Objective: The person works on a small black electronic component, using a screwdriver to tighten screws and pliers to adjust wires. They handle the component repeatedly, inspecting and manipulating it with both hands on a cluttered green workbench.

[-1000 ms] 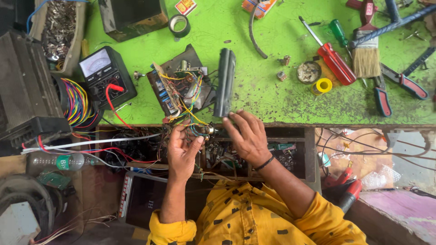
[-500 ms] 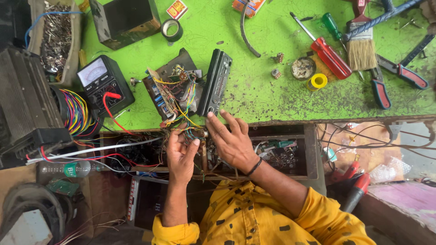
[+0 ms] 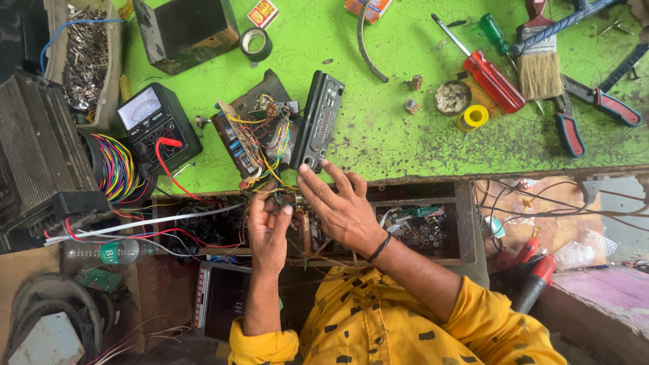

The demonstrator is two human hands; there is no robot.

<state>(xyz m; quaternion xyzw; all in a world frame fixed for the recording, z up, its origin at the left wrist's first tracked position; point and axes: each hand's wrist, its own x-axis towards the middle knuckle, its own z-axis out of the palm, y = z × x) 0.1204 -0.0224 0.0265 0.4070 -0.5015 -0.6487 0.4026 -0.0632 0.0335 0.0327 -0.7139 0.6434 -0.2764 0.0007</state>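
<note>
Working at the near edge of the green workbench (image 3: 405, 142), the person's left hand (image 3: 268, 230) is pinching a small part among the tangled wires (image 3: 270, 197), thumb and fingertips pressed together on it; what exactly the part is cannot be told. The right hand (image 3: 341, 206) is lying just beside it, fingers spread, fingertips touching the lower end of the black faceplate (image 3: 319, 122). That faceplate is resting on the bench, tilted, against an open circuit board (image 3: 253, 135) whose coloured wires are running down to the hands. Farther left a black multimeter (image 3: 154, 125) is sitting; farther right, a red screwdriver (image 3: 490, 78) and a paintbrush (image 3: 539, 64) are lying.
</note>
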